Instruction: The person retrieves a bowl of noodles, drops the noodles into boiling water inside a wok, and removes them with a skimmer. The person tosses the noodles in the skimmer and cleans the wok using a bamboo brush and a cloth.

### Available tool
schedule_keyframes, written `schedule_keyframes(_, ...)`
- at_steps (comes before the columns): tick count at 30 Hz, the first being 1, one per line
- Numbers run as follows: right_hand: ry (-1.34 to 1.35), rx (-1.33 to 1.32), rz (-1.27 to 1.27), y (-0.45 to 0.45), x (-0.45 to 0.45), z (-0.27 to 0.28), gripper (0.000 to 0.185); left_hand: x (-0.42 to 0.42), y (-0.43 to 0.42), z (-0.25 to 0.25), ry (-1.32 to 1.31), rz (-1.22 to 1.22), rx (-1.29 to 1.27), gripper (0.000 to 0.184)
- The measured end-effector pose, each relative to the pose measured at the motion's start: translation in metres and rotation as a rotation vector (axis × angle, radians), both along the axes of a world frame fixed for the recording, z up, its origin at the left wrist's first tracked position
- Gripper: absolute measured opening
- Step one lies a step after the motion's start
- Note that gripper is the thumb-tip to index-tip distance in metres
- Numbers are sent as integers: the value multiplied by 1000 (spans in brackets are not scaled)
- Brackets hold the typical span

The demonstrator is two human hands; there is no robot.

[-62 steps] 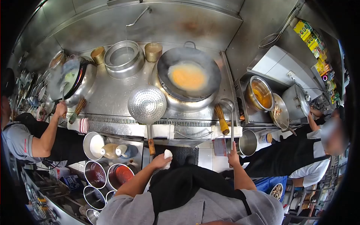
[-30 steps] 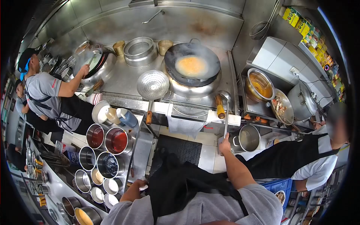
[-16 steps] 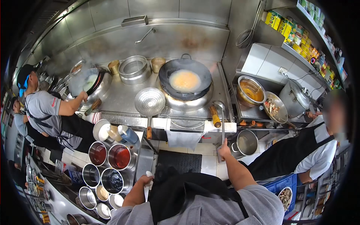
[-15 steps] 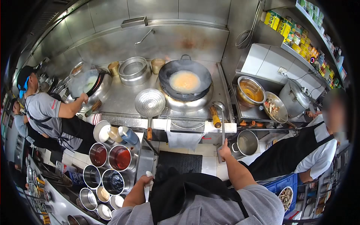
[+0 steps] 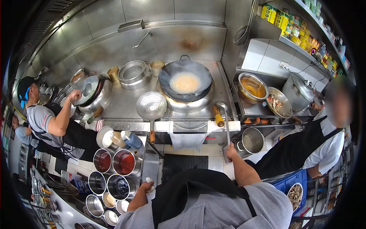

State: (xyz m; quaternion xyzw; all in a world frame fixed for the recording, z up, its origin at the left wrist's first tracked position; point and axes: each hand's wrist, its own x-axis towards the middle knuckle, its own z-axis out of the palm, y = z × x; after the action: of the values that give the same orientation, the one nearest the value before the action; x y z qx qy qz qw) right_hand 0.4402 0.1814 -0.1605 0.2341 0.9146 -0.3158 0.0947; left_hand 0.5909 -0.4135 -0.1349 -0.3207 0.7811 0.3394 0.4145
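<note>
Low beside my body, my left hand (image 5: pixel 146 186) is closed round a white cloth (image 5: pixel 150 180), near the sauce pots. My right hand (image 5: pixel 231 152) grips the handle of a long metal ladle (image 5: pixel 225 116), whose bowl rests on the stove edge. On the burner sits a dark wok (image 5: pixel 166 78) with steaming, pale orange liquid (image 5: pixel 185 82) in it. A perforated strainer (image 5: pixel 151 105) with a wooden handle lies left of the wok, and a bamboo brush (image 5: pixel 218 116) lies beside the ladle.
Pots of red sauce (image 5: pixel 124 162) and other contents stand at the lower left. At the left a co-worker (image 5: pixel 53 118) works over another wok. Another person (image 5: pixel 305 149) stands at the right, near a metal bowl (image 5: pixel 253 87) and a blue crate (image 5: pixel 284 183).
The view has shifted from its earlier positions. My left hand is lower and farther from the strainer handle than at first. The co-worker's hand at the left wok has risen.
</note>
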Motion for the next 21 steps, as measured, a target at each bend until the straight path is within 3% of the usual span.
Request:
schedule_keyframes(6, -122, -178, -59, -5, 6, 37, 65, 23, 18, -13, 2, 76, 52, 56)
schedule_keyframes(9, 40, 41, 81, 16, 1, -17, 53, 32, 24, -26, 46, 52, 70, 57)
schedule_keyframes(11, -18, -10, 51, 8, 3, 11, 48, 37, 20, -42, 75, 40, 90, 57)
schedule_keyframes(15, -111, -143, 0, 6, 3, 40, 40, 38, 15, -52, 159, -217, 128, 59)
schedule_keyframes(17, -53, -111, 19, 19, 1, 14, 39, 35, 20, -41, 191, -260, 116, 60)
schedule_keyframes(21, 1, -71, 34, 34, -4, -8, 34, 15, 30, -13, 59, -34, -7, 61)
